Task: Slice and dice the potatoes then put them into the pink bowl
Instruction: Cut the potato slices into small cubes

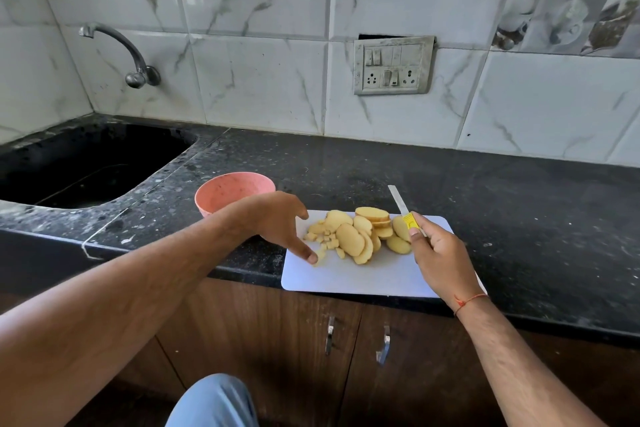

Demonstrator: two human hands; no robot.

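Marble-tiled wall (pixel 263 73), black granite counter (pixel 519 204)

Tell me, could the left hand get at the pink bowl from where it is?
Probably yes. The left hand hovers open over the board's left edge, and the bowl sits just behind its wrist, nothing between.

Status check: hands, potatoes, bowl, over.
Right hand grips knife. Left hand open, fingers touching dice. Slices mostly uncut on board. Bowl unobstructed.
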